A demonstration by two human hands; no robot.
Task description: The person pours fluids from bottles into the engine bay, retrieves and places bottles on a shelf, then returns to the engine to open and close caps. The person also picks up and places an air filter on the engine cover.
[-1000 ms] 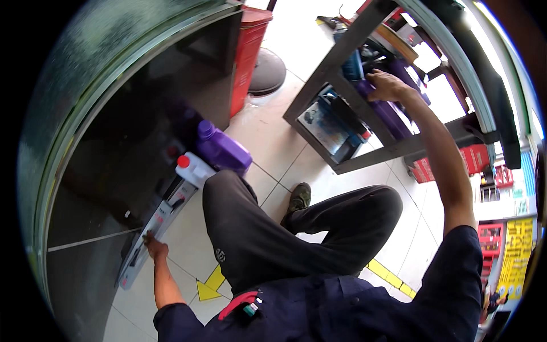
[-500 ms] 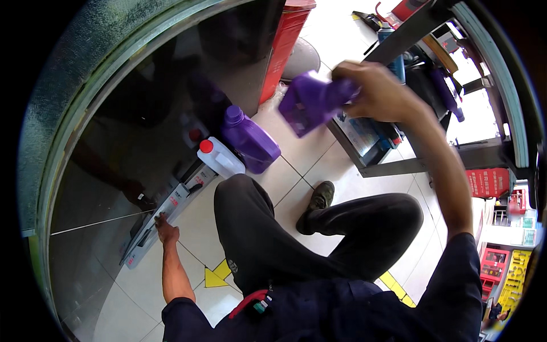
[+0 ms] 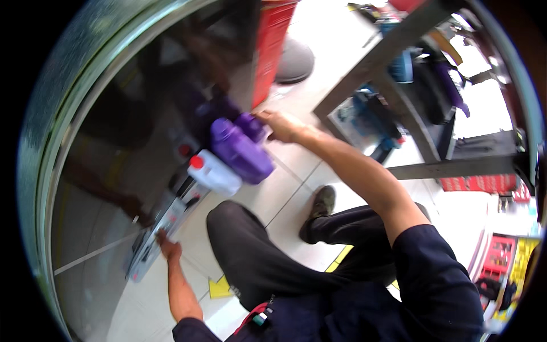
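My right hand [image 3: 278,125] is closed on a small purple bottle [image 3: 249,125], held low beside the dark glossy panel and partly behind a larger purple jug [image 3: 242,154]. That jug stands on the tiled floor, next to a white jug [image 3: 215,172] with a red cap. My left hand [image 3: 168,246] touches a row of long, flat, grey-and-white packages [image 3: 154,239] leaning along the foot of the panel. Its thumb stands apart from the fingers, which rest on the packages; motion blur softens both hands.
The dark glossy panel [image 3: 119,148] rises on the left and mirrors my arms. A red cabinet [image 3: 273,51] and a round dark base [image 3: 295,60] stand beyond the bottles. On the right is a metal-framed rack [image 3: 393,91] with bottles and tools. My bent knees fill the near middle.
My right hand has swung left and down from the rack side, carrying the small purple bottle to the larger purple jug. My left hand stays at the long packages. The view has shifted slightly.
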